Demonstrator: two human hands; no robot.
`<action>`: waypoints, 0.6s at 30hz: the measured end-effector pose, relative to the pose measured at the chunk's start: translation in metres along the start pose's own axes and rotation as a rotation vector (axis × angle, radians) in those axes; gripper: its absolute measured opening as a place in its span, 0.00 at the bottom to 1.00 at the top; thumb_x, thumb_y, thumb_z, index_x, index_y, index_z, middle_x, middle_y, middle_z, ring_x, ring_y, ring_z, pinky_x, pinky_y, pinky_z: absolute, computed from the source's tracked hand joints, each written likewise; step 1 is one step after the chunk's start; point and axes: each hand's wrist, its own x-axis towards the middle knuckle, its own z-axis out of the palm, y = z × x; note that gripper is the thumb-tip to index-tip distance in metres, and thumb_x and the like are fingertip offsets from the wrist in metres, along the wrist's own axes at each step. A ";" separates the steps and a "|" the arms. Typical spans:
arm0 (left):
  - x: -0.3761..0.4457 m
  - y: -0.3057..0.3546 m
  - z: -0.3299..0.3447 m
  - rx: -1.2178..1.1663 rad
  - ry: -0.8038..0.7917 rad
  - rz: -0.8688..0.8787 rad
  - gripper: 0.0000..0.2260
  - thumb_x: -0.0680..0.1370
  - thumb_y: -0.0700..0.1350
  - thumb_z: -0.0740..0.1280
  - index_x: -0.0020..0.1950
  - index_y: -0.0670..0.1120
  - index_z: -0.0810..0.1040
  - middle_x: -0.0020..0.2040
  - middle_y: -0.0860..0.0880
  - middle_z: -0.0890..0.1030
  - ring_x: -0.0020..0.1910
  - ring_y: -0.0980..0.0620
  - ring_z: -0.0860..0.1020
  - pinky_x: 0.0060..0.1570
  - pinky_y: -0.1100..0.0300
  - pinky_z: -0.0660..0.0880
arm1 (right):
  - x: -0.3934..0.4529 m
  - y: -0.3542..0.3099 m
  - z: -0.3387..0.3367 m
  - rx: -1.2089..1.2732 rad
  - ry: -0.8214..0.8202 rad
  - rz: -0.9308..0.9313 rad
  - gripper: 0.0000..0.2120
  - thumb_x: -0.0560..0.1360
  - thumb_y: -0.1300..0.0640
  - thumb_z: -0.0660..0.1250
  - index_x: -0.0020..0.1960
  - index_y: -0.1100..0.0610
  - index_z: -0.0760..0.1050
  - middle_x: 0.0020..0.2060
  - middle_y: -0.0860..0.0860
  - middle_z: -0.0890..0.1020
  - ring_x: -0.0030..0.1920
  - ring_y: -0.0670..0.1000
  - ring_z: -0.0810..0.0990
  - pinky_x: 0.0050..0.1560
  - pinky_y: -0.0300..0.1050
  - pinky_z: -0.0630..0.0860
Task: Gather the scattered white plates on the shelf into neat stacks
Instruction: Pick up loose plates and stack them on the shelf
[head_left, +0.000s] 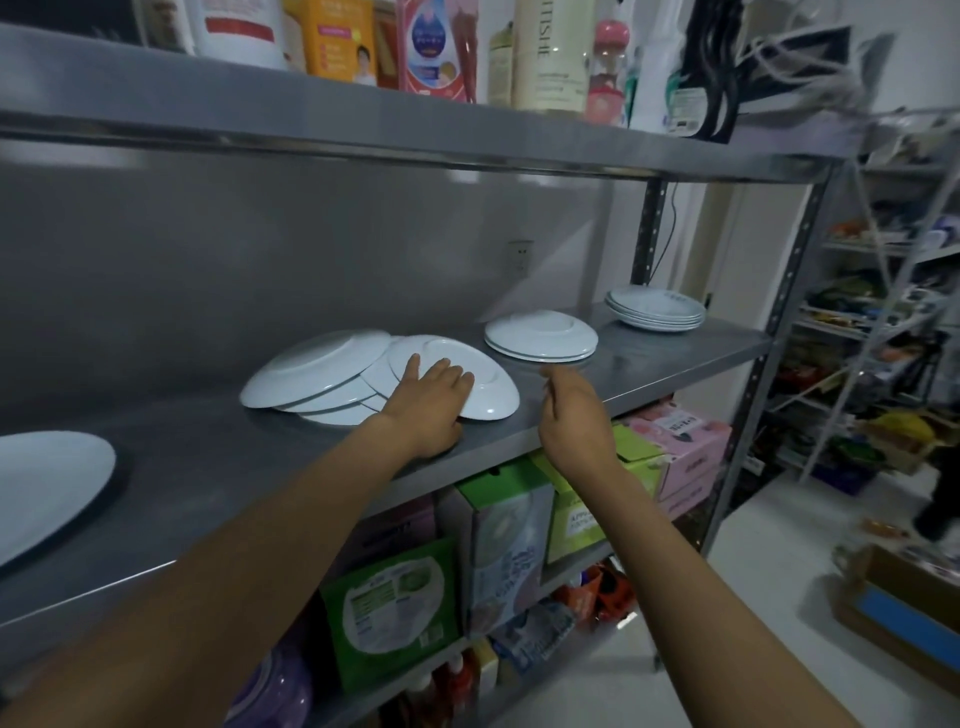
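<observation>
Head view showed four plate groups on the steel shelf (649, 374): a lone plate (41, 488) far left, a slumped fan of upside-down plates (322, 374), an inverted pair (540, 335), and an upright stack (655, 309). The left hand (434, 402) lay flat-fingered on the fan's rightmost plate (467, 364); the right hand (574, 410) hovered loosely curled, holding nothing.

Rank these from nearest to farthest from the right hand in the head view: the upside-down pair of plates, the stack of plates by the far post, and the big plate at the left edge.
From the right hand:
1. Upside-down pair of plates, just beyond its fingertips.
2. Stack of plates, farther right, by the back post.
3. Big plate, far left edge of the shelf.
</observation>
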 end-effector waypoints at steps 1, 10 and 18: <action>0.001 0.002 0.000 0.008 0.007 -0.007 0.29 0.76 0.47 0.62 0.74 0.42 0.57 0.72 0.44 0.63 0.73 0.43 0.57 0.72 0.38 0.50 | -0.001 0.000 0.001 0.010 -0.007 0.005 0.17 0.76 0.66 0.57 0.64 0.62 0.72 0.56 0.60 0.79 0.56 0.59 0.76 0.55 0.52 0.74; 0.002 0.019 -0.011 0.197 0.133 -0.002 0.26 0.80 0.40 0.55 0.76 0.39 0.52 0.74 0.42 0.60 0.75 0.42 0.55 0.68 0.32 0.52 | -0.008 0.005 0.006 0.057 -0.014 0.058 0.19 0.76 0.66 0.57 0.66 0.62 0.71 0.57 0.58 0.78 0.57 0.57 0.76 0.57 0.50 0.73; 0.010 0.015 -0.039 0.106 0.295 0.031 0.24 0.77 0.31 0.57 0.73 0.40 0.61 0.72 0.42 0.66 0.75 0.46 0.57 0.72 0.37 0.51 | -0.009 0.001 0.005 0.016 0.099 0.103 0.18 0.70 0.69 0.57 0.57 0.60 0.75 0.48 0.56 0.79 0.51 0.58 0.75 0.48 0.50 0.74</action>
